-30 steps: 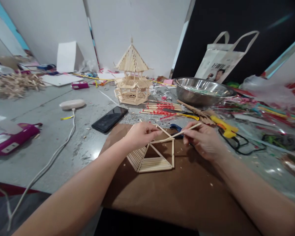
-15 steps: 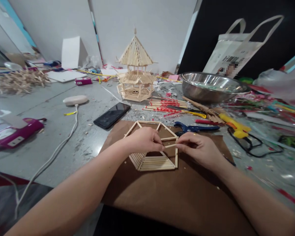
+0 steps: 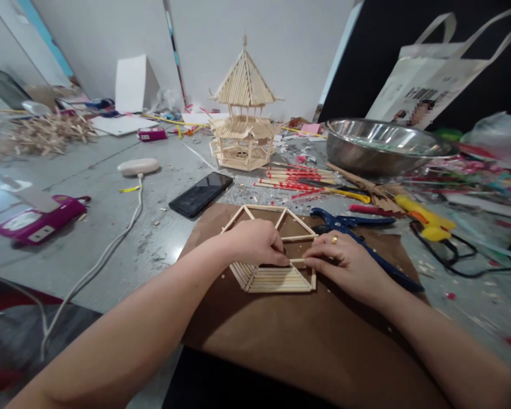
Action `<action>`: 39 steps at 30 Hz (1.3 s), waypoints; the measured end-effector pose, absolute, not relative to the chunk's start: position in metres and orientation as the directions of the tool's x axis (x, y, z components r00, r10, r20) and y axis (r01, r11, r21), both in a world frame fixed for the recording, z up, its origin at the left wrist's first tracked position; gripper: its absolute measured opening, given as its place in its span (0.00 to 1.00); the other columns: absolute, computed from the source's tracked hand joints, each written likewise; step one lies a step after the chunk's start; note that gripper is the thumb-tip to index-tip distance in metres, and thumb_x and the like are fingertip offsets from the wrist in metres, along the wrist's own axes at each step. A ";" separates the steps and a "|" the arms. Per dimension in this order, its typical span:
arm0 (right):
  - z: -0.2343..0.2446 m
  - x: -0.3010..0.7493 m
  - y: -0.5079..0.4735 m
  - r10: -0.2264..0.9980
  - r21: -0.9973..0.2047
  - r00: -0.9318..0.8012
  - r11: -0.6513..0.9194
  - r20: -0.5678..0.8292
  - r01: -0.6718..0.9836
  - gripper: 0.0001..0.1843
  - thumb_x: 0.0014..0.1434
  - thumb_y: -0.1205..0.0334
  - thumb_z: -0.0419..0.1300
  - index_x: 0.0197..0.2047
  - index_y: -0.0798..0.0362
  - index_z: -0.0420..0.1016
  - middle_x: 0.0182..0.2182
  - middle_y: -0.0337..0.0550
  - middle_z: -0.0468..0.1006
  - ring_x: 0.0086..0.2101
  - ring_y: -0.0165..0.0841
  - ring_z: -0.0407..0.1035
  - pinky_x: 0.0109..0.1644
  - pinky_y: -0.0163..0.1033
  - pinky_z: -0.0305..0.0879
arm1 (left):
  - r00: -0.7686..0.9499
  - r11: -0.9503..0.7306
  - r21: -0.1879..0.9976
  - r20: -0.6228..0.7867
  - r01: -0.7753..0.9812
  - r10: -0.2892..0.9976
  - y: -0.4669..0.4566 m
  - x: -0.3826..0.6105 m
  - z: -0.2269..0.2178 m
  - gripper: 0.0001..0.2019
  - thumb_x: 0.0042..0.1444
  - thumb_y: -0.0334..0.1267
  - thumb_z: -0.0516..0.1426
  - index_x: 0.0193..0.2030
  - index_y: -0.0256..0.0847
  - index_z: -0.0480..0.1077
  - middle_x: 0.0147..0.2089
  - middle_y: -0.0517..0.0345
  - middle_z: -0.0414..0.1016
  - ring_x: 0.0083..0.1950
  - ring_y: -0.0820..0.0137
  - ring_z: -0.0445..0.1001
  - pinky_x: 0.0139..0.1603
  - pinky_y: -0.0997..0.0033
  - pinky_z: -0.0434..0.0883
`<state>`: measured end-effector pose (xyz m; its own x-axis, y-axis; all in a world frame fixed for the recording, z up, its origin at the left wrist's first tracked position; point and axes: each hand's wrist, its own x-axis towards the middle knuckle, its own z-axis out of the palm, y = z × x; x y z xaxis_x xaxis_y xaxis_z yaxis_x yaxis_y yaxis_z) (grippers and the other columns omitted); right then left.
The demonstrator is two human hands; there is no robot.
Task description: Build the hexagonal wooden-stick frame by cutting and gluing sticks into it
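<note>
Stick (image 3: 297, 263) runs 9-to-3 o'clock, pinched by your nearly closed left hand (image 3: 262, 243) and right hand (image 3: 347, 262), at 4 o'clock on the slatted frame (image 3: 281, 279).

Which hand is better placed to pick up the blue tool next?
Probably the right hand: the blue tool lies close beside it, while the left hand is farther off, over the stick frame.

A grey table (image 3: 97, 187) bears a brown sheet (image 3: 255, 326), phone (image 3: 201, 194) and metal bowl (image 3: 366, 158).
</note>
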<state>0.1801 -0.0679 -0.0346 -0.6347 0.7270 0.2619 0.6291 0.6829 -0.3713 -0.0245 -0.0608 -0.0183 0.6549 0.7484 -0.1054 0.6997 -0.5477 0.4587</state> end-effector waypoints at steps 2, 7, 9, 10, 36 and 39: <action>-0.034 0.179 -0.069 0.722 -0.372 -0.646 0.687 0.248 0.624 0.09 0.50 0.57 0.53 0.28 0.49 0.73 0.28 0.41 0.73 0.33 0.32 0.62 0.38 0.40 0.57 | 0.653 -0.548 0.445 -0.119 0.709 0.748 -0.061 -0.025 -0.018 0.15 0.45 0.48 0.50 0.29 0.42 0.73 0.25 0.60 0.72 0.25 0.76 0.64 0.25 0.79 0.56; -0.034 0.177 -0.069 0.707 -0.374 -0.666 0.699 0.237 0.609 0.09 0.50 0.58 0.54 0.27 0.49 0.74 0.28 0.41 0.73 0.33 0.32 0.62 0.38 0.39 0.57 | 0.630 -0.532 0.411 -0.146 0.740 0.763 -0.062 -0.024 -0.018 0.14 0.43 0.48 0.51 0.28 0.43 0.73 0.22 0.62 0.70 0.23 0.77 0.62 0.22 0.79 0.53; -0.034 0.176 -0.069 0.701 -0.377 -0.674 0.704 0.232 0.602 0.09 0.51 0.58 0.53 0.28 0.49 0.74 0.28 0.41 0.73 0.33 0.32 0.62 0.38 0.39 0.57 | 0.625 -0.529 0.402 -0.158 0.748 0.764 -0.062 -0.024 -0.018 0.14 0.43 0.48 0.51 0.28 0.43 0.73 0.21 0.62 0.69 0.21 0.78 0.61 0.22 0.78 0.53; -0.035 0.176 -0.069 0.699 -0.378 -0.678 0.705 0.228 0.600 0.09 0.51 0.58 0.53 0.28 0.49 0.74 0.28 0.41 0.73 0.33 0.32 0.62 0.37 0.39 0.57 | 0.625 -0.529 0.400 -0.162 0.749 0.764 -0.062 -0.024 -0.017 0.14 0.43 0.48 0.51 0.28 0.43 0.73 0.20 0.62 0.69 0.21 0.78 0.60 0.22 0.78 0.53; -0.038 0.174 -0.069 0.682 -0.395 -0.700 0.715 0.213 0.577 0.09 0.51 0.58 0.54 0.29 0.49 0.75 0.27 0.41 0.72 0.33 0.31 0.62 0.39 0.39 0.56 | 0.602 -0.487 0.410 -0.223 0.771 0.767 -0.065 -0.027 -0.011 0.14 0.42 0.47 0.52 0.28 0.42 0.73 0.23 0.61 0.72 0.22 0.77 0.63 0.24 0.78 0.56; -0.037 0.173 -0.069 0.694 -0.415 -0.688 0.701 0.213 0.580 0.09 0.50 0.58 0.54 0.28 0.49 0.75 0.27 0.41 0.73 0.34 0.32 0.62 0.39 0.39 0.56 | 0.618 -0.506 0.411 -0.207 0.759 0.759 -0.064 -0.027 -0.011 0.14 0.42 0.47 0.51 0.28 0.42 0.73 0.23 0.61 0.72 0.23 0.77 0.63 0.24 0.78 0.56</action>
